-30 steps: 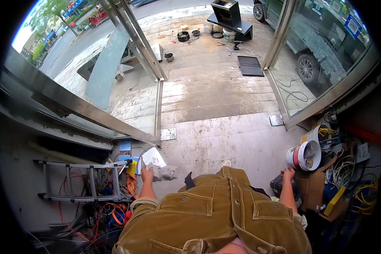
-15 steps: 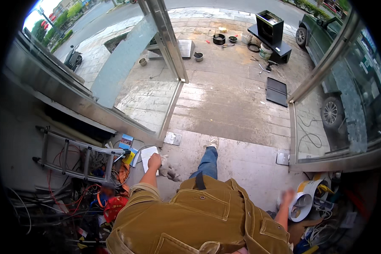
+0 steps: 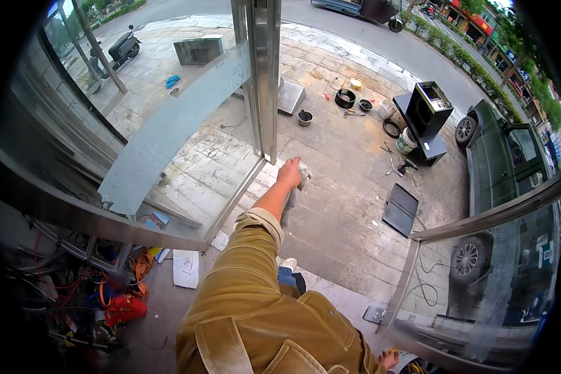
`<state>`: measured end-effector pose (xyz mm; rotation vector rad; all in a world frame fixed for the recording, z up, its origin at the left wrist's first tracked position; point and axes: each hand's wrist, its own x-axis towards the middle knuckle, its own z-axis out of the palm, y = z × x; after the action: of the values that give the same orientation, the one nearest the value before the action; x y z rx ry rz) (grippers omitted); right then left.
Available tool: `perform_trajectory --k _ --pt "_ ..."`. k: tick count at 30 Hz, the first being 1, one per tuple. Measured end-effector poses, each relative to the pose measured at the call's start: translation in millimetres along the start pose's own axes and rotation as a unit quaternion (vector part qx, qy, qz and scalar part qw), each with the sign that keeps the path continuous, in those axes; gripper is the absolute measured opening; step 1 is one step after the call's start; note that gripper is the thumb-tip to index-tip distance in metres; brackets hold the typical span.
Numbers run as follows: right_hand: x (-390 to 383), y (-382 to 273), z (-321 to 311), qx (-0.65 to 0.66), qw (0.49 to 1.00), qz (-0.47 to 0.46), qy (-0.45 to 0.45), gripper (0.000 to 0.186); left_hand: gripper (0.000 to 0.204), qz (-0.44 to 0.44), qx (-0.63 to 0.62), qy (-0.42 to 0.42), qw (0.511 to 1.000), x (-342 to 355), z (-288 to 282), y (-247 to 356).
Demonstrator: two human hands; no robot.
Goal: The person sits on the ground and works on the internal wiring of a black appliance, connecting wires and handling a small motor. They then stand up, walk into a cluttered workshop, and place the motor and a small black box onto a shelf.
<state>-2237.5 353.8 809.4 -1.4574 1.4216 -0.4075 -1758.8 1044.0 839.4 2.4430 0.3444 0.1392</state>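
Observation:
My left hand (image 3: 289, 173) reaches forward past the metal door frame, its fingers closed around a limp grey-white cloth (image 3: 287, 209). Part of the cloth sticks out beyond the fingers, and the rest hangs below the wrist. Low at the right my right hand (image 3: 389, 359) shows only in part, near the bottom rim. Its fingers are too small and cut off to read, and nothing can be made out in them. One white shoe (image 3: 288, 264) steps near the doorway.
A glass door (image 3: 187, 156) stands to the left, another glass panel (image 3: 498, 280) to the right. Outside are a black cabinet (image 3: 431, 106), a dark flat panel (image 3: 401, 210), a power drill (image 3: 407, 166), a bucket (image 3: 407, 141) and a green vehicle (image 3: 505, 156). Tangled cables (image 3: 62, 280) lie inside, left.
I have moved forward toward the doorway. My left hand has swung ahead with the cloth, away from the white sheet on the floor. My right hand has dropped toward the bottom rim.

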Motion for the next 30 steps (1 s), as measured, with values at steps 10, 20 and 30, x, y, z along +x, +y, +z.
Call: perform_trajectory --k 10,20,30 --pt "35 -102 170 -0.059 0.995 -0.065 -0.052 0.027 0.046 0.166 -0.063 0.121 0.977 106 -51 101" --pt "138 -188 292 -0.165 0.962 -0.093 -0.197 0.041 0.041 -0.419 0.071 -0.037 0.904 -255 -6 -185" --pt "41 -255 590 -0.22 0.8 -0.232 -0.507 0.045 0.035 -0.581 -0.127 0.232 0.77 -529 28 -118"
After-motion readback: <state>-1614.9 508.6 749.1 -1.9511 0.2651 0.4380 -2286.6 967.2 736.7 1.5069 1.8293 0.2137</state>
